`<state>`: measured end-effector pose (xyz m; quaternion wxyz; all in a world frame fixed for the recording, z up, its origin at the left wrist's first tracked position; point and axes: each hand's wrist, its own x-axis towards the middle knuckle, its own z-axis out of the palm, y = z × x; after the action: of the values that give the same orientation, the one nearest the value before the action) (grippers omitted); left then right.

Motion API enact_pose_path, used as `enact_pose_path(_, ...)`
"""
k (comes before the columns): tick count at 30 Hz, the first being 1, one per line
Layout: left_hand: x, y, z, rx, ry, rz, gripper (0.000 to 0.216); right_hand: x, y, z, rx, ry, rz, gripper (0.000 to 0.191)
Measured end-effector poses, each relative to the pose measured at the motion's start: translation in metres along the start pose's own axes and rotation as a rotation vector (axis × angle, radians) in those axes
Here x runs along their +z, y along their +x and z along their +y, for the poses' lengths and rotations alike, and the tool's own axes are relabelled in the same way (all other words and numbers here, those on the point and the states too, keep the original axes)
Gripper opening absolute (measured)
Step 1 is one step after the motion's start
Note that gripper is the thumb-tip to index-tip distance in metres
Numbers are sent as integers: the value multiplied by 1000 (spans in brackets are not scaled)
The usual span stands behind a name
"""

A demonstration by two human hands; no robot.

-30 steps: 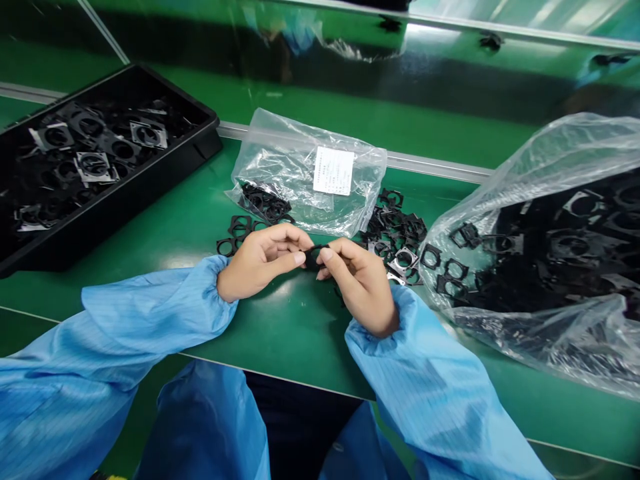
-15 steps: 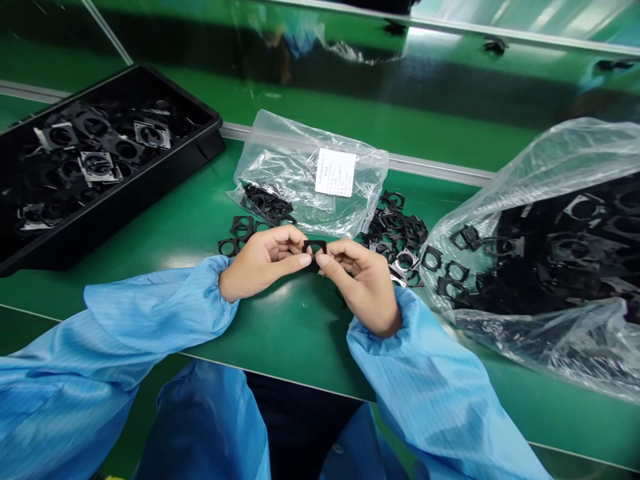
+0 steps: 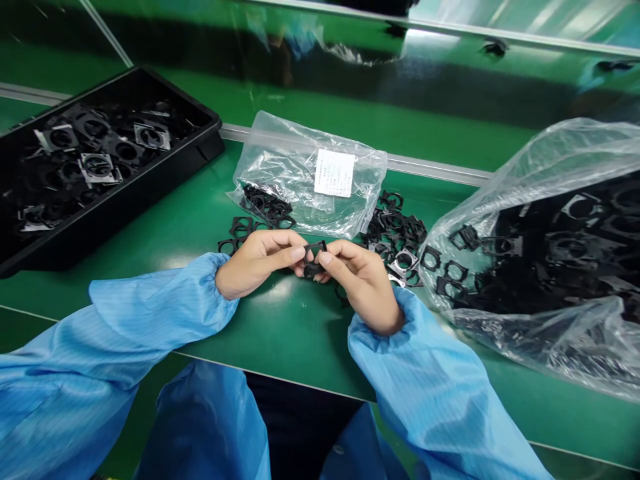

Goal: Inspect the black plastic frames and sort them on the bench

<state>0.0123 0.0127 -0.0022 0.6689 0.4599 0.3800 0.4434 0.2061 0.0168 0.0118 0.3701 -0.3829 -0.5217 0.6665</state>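
Observation:
Between my two hands, over the green table, is a small black frame part with a round opening. My left hand pinches its left side between thumb and fingers. On the opposite side, my right hand grips it the same way. Whether it is one piece or two pressed together I cannot tell. Black flat rings lie just beyond my left hand. A heap of black frame parts, some with silvery faces, sits beyond my right hand.
A black tray of similar parts stands at the left. Behind my hands lies a clear plastic bag with a white label. A large open plastic bag full of black parts fills the right. A metal strip runs along the back.
The black part has tilted in my fingers, so its round opening now faces me more and more of its lower portion shows. Both hands stay in nearly the same place.

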Motion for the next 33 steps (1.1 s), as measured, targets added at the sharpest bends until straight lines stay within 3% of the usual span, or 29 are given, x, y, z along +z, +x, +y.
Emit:
enact_pose_path(12, 0, 0, 4, -15, 0, -84, 45, 3, 0, 4, 63, 135, -5, 47)
enact_pose_path(21, 2, 1, -2, 66, 55, 42, 34, -6, 3, 3, -42, 66, 88, 30)
enact_pose_path(25, 1, 1, -3, 88, 52, 71, 31, -5, 2, 2, -57, -13, 109, 36)
enact_pose_path(33, 0, 2, -4, 86, 80, 136, 31, -2, 4, 3, 45, 75, 111, 47)
